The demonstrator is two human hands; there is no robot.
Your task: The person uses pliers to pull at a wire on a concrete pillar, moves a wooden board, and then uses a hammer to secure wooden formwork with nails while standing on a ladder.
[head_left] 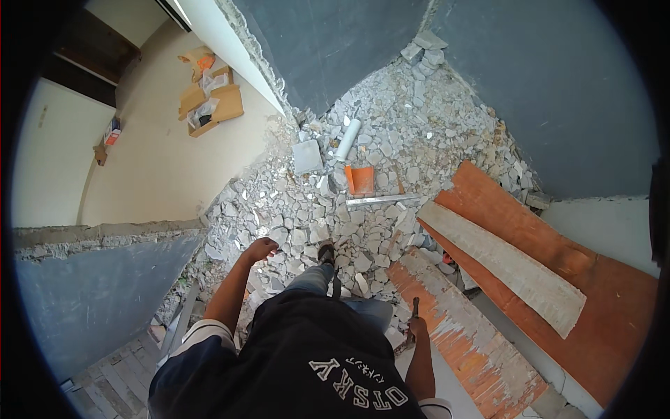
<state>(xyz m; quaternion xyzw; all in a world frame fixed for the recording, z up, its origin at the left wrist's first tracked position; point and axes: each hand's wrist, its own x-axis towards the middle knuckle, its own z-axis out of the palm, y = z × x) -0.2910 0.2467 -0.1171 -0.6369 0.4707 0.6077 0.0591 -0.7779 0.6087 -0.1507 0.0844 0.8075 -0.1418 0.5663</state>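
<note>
I see a slim, dark tool [416,307] at the near right, the right hand [418,327] wrapping its fingers around it; its kind is unclear. Its long axis runs roughly near to far. Just right lies a splintered orange board [460,332]. The left hand [261,250] hangs over broken rubble [377,234], fingers curled; I can't tell how narrowly. Farther off, a metal bar [382,200] and white tube [347,140] clutter the rubble.
</note>
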